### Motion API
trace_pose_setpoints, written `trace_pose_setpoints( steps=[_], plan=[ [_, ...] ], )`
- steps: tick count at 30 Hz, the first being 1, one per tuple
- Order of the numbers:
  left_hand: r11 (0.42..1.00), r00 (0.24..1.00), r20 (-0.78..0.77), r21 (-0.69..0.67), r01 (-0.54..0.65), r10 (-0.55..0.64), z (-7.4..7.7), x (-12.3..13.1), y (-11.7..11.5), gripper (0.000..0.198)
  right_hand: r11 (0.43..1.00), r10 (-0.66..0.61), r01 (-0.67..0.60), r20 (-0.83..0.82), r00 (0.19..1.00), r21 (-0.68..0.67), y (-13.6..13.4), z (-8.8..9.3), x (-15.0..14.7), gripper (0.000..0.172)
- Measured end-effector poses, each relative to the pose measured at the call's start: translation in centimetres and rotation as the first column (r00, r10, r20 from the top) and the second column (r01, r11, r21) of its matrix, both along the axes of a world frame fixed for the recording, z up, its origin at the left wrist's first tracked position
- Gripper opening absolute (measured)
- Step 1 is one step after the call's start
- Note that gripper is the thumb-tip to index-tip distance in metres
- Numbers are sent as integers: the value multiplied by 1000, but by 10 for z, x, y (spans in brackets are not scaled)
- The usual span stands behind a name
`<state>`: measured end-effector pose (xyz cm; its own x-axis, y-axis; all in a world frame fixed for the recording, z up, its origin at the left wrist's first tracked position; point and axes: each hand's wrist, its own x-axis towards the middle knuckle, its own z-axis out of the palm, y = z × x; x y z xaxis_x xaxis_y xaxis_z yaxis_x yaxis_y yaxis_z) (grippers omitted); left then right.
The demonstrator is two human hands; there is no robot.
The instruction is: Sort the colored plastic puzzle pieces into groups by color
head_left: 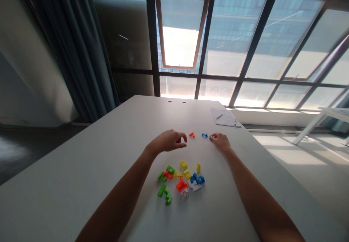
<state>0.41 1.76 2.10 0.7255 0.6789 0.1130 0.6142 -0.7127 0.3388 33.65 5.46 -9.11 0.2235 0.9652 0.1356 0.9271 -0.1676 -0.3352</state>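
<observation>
My right hand (221, 141) is closed around a small blue plastic piece (211, 137) at the tabletop, most of it hidden by the fingers. Just left of it lies another blue piece (204, 135). An orange piece (192, 134) rests farther left, near the fingertips of my left hand (172, 140). That hand hovers with curled fingers, thumb and forefinger apart, and nothing between them. Nearer to me is a loose cluster of plastic pieces: green (161, 190), yellow (183, 164), orange (181, 185), blue (200, 180) and white (194, 186).
The white table (114, 147) stretches away toward the windows. Papers (223, 117) with a pen on them lie near its right edge. Two round holes are at the far end. A dark curtain (71, 45) hangs on the left, and another white table (336, 113) stands at right.
</observation>
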Motion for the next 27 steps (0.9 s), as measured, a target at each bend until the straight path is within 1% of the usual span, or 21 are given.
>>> trace_pose_setpoints(
  steps=[3, 5, 8, 9, 10, 11, 13, 14, 15, 16, 18, 22, 23, 27],
  plan=[
    [986, 988, -128, -151, 69, -88, -17, 13, -1, 26, 1000, 23, -23, 5, 1000, 2, -1, 17, -7, 30],
    [972, 970, -189, -205, 110, -150, -30, 23, -2, 40, 998, 61, -61, 8, 998, -14, -2, 29, -14, 29],
    [957, 946, -244, -250, 149, -211, -46, 35, -4, 57, 976, 180, -182, -20, 983, -119, -8, 42, -27, 25],
    [953, 937, -270, -263, 149, -221, -50, 38, -5, 60, 954, 227, -232, -50, 973, -189, -11, 44, -32, 23],
    [951, 926, -301, -274, 146, -229, -53, 40, -6, 62, 914, 268, -284, -95, 959, -291, -14, 44, -38, 22],
    [949, 914, -331, -281, 141, -234, -56, 42, -7, 62, 849, 295, -332, -152, 943, -412, -17, 43, -44, 23],
    [949, 897, -370, -282, 141, -243, -60, 46, -9, 58, 668, 318, -408, -257, 913, -623, -24, 39, -57, 28],
    [949, 893, -374, -278, 149, -250, -61, 48, -10, 53, 588, 322, -432, -292, 900, -684, -27, 37, -63, 29],
    [949, 892, -372, -273, 159, -257, -63, 49, -10, 47, 538, 329, -448, -311, 891, -714, -30, 34, -69, 29],
    [947, 892, -366, -274, 168, -265, -65, 50, -10, 41, 523, 343, -458, -315, 885, -718, -32, 33, -76, 27],
    [939, 892, -351, -290, 185, -284, -69, 52, -10, 34, 519, 373, -475, -313, 874, -711, -36, 31, -86, 22],
    [924, 901, -302, -316, 214, -312, -77, 53, -8, 29, 490, 427, -510, -316, 847, -707, -44, 36, -98, 11],
    [924, 904, -290, -312, 221, -313, -79, 53, -7, 28, 480, 435, -522, -325, 840, -705, -45, 39, -99, 11],
    [923, 910, -270, -310, 227, -315, -83, 54, -6, 20, 417, 440, -583, -406, 801, -697, -50, 47, -102, 20]
  ],
)
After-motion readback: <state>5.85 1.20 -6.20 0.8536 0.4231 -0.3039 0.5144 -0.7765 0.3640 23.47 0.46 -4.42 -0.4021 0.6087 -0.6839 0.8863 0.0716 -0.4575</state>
